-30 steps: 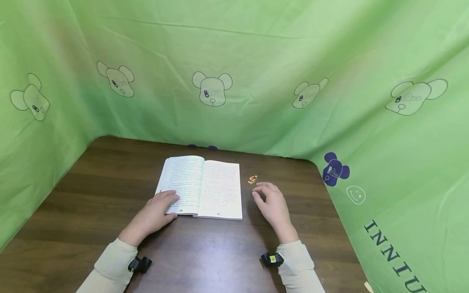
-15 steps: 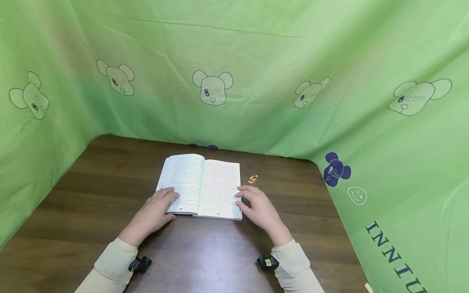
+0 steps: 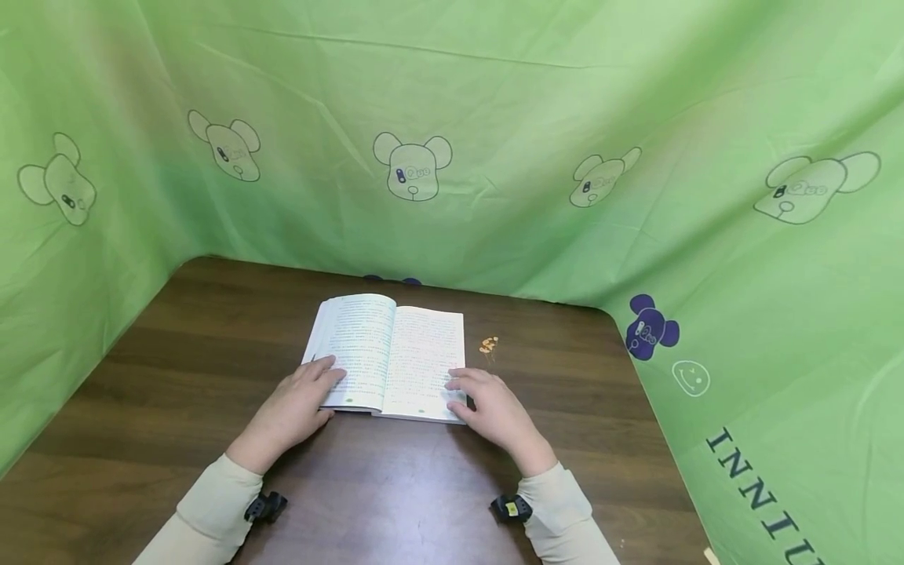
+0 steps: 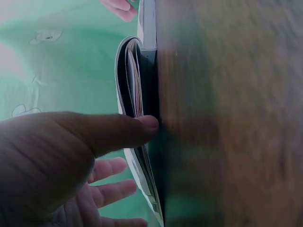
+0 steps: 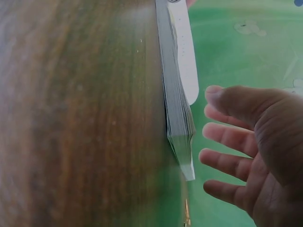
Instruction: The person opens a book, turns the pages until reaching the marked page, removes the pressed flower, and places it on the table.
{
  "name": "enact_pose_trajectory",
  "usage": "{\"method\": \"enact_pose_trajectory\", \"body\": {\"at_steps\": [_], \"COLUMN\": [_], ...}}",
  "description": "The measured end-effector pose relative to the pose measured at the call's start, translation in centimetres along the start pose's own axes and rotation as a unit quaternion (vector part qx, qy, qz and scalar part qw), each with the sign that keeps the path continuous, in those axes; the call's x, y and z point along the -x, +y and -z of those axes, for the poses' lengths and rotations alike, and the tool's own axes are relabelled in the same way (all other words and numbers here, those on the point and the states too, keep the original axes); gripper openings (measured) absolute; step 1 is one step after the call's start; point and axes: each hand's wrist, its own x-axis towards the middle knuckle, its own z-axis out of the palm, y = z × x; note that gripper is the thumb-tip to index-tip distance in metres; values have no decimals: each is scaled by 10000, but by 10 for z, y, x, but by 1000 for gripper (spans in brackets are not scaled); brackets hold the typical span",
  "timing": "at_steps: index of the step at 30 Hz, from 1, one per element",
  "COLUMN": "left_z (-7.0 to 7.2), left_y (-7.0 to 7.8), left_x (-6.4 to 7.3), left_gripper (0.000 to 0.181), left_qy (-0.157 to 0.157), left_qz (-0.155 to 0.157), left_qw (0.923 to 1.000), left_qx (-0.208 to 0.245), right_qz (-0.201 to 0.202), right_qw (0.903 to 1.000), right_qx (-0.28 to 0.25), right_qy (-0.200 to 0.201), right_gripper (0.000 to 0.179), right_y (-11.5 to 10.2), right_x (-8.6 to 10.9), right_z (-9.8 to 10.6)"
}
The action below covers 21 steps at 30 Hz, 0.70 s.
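Note:
An open book [image 3: 424,357] lies on the brown table, its left half thicker and curved upward. My left hand [image 3: 288,410] rests at the lower left of the book, fingers over the left page. In the left wrist view the left thumb [image 4: 125,130] reaches across the book's lower edge. Over the right page's outer edge is my right hand [image 3: 497,412], fingers loosely bent. From the right wrist camera, its fingertips [image 5: 210,130] appear apart from the book's page edges [image 5: 177,106], with nothing between them.
A small orange-gold item [image 3: 488,345] lies on the table [image 3: 565,377] just right of the book; its kind is unclear. A green curtain [image 3: 494,102] printed with bear heads hangs around the back and sides. Black cameras [image 3: 512,508] sit on both wrists.
My right hand has moved left from beside the small orange-gold item to the right page's edge, then slightly nearer. The left hand has stayed about in place on the book.

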Motion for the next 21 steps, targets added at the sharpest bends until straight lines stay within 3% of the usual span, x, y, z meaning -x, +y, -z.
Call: {"method": "enact_pose_trajectory", "body": {"at_steps": [10, 21], "left_z": [0, 2], "left_y": [-4, -5], "left_x": [1, 5], "left_gripper": [54, 51], "left_qy": [5, 568], "left_qz": [-190, -852], "left_qw": [9997, 9932], "left_qx": [-123, -556], "right_qz": [130, 311], "right_qw": [9994, 9988], "right_qx": [42, -204], "right_qy": [-315, -315], "right_gripper": [19, 22], "right_y": [5, 8], "right_x": [3, 3], "right_z": [-3, -3]}}
